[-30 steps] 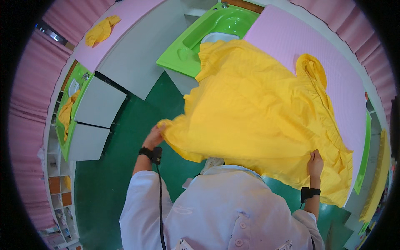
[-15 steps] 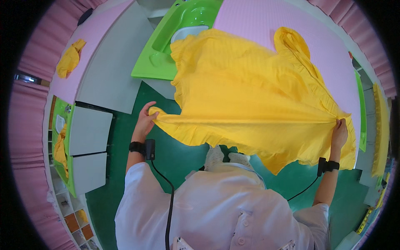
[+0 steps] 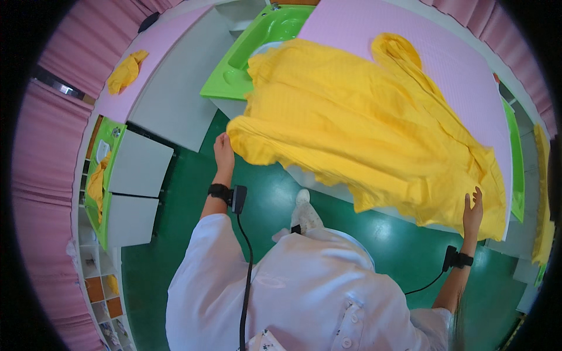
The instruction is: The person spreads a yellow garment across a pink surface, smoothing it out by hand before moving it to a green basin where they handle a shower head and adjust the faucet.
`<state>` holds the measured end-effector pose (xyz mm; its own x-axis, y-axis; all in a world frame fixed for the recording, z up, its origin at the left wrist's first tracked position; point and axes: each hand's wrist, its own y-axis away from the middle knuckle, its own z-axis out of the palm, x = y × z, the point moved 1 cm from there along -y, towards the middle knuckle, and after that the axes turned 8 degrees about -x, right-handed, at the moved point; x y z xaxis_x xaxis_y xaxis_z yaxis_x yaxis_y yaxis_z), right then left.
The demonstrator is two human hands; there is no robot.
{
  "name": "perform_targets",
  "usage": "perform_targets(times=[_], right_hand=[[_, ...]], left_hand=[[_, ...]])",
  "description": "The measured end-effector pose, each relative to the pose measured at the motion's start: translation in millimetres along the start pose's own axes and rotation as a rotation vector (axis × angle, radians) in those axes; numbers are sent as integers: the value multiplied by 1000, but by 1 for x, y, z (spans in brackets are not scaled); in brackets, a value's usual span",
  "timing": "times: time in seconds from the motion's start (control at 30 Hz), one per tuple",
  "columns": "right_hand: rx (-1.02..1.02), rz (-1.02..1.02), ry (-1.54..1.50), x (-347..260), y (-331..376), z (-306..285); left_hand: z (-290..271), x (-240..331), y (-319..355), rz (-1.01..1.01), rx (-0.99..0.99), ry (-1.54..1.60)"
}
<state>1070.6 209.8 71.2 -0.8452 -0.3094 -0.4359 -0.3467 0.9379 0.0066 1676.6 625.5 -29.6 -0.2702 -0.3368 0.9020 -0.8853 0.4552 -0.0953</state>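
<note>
A large ruffled yellow cloth (image 3: 345, 111) lies spread and creased over the pink padded table top (image 3: 404, 29), its near edge hanging over the side. A thick yellow loop (image 3: 400, 50) of the same fabric lies at its far right. At the cloth's near left corner, my left hand (image 3: 224, 155) has its fingertips closed on the edge, partly hidden by the fabric. My right hand (image 3: 473, 215) is open over the near right part of the cloth, fingers apart and holding nothing. Both wrists wear a black strap with a small device and cable.
A green basin (image 3: 234, 73) adjoins the table's left end, partly covered by the cloth. Farther left stand grey cabinets (image 3: 140, 164), another green sink unit (image 3: 100, 228) and a crumpled yellow cloth (image 3: 127, 71). Open shelves (image 3: 96, 269) line the lower left, above the green floor (image 3: 187, 245).
The cloth was pulled taut between both hands; now it has settled on the table. My right hand has let go and opened. My left hand has moved forward, and one foot has stepped forward.
</note>
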Motion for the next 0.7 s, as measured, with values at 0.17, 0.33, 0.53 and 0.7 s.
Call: perform_targets(times=[0.17,0.33,0.53,0.7], right_hand=[[110,-103,72,84,55,-52],[22,-36,33,163,73,-71],[21,-117,105,254,54,-89],[3,-134,33,262,31,-114]], left_hand=[[83,63,72,-199,191,-163],[165,107,125,-305,22,-160],[276,164,166,218,55,-510],[372,241,187,224,-100,-541]])
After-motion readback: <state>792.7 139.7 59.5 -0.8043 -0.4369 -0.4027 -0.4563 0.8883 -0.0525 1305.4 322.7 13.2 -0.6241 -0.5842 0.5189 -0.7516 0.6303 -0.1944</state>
